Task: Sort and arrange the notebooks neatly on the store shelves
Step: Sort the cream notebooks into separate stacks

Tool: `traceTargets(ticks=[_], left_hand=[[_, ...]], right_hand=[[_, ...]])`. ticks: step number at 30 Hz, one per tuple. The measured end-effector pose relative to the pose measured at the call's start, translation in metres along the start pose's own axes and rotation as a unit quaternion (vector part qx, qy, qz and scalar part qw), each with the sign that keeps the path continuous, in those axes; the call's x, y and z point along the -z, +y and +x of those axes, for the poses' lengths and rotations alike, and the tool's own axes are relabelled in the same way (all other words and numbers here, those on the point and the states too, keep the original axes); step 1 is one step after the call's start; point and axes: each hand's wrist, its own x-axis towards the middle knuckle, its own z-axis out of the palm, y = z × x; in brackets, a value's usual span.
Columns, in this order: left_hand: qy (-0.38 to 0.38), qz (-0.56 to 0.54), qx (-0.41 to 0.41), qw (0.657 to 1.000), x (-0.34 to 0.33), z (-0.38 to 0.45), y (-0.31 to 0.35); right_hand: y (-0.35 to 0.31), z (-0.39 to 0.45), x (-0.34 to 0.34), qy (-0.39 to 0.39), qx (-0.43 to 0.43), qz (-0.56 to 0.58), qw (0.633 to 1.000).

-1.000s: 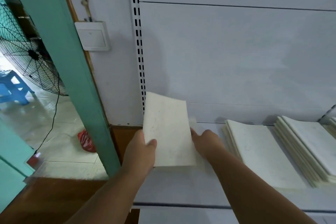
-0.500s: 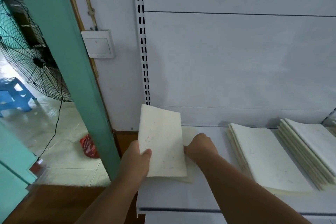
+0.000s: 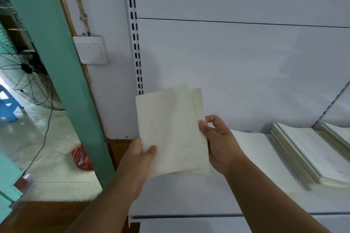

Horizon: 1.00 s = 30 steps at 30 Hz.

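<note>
Two thin cream notebooks (image 3: 170, 130) overlap in the air above the left end of the white shelf (image 3: 217, 200). My left hand (image 3: 141, 154) grips their lower left corner, thumb on the front cover. My right hand (image 3: 217, 143) holds the right edge, thumb on the front and fingers curled behind. The rear notebook (image 3: 198, 100) peeks out at the upper right. Further right, a stack of cream notebooks (image 3: 310, 155) lies flat on the shelf, and another stack (image 3: 339, 134) sits at the far right.
A slotted white upright (image 3: 135, 43) and back panel rise behind the shelf. A teal door frame (image 3: 62, 73) stands to the left, with a wall switch (image 3: 91, 50), a floor fan (image 3: 22, 66), a blue stool (image 3: 8, 104) and a red bag (image 3: 81, 158) beyond.
Both hands have lifted the notebooks up off the shelf. My right hand moved from the shelf surface to the notebooks' right edge, and a second notebook now shows behind the first.
</note>
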Motion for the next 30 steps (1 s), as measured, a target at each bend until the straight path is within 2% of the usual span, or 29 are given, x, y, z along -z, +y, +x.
traceTargets(ticks=[2,4,6,9,13,17,20,22,24,27,30], left_hand=[[-0.014,-0.002,-0.024,1.0,-0.021,-0.005,0.009],[-0.025,-0.007,-0.037,0.999,-0.043,-0.01,0.016],[-0.057,0.002,-0.042,0.997,-0.066,-0.017,0.021],[-0.115,0.041,-0.054,0.991,-0.107,-0.026,0.026],[-0.144,0.013,-0.004,0.989,-0.161,-0.031,0.019],[-0.146,0.033,0.022,0.989,-0.203,-0.031,0.011],[-0.093,0.188,-0.016,0.978,-0.225,-0.026,0.0],[-0.087,0.238,-0.015,0.967,-0.235,-0.026,-0.005],[-0.117,0.229,0.022,0.966,-0.242,-0.025,-0.008],[-0.137,0.19,0.083,0.969,-0.248,-0.019,-0.003],[-0.107,0.051,0.193,0.974,-0.248,-0.004,0.005]], right_hand=[[-0.017,-0.013,0.013,0.017,0.021,-0.009,1.0],[-0.032,-0.022,0.031,0.064,0.033,-0.066,0.995],[-0.04,-0.025,0.057,0.097,-0.003,-0.145,0.985],[-0.044,-0.026,0.1,0.084,-0.087,-0.283,0.952],[-0.057,-0.026,0.146,0.121,-0.118,-0.367,0.915],[-0.074,-0.019,0.187,0.166,-0.068,-0.514,0.839],[-0.063,-0.009,0.203,0.118,-0.085,-0.655,0.741],[-0.045,-0.003,0.207,0.07,-0.116,-0.711,0.69],[-0.026,0.006,0.212,0.049,-0.135,-0.714,0.685],[-0.017,0.018,0.221,0.059,-0.16,-0.681,0.712],[-0.019,0.024,0.227,0.045,-0.175,-0.665,0.725]])
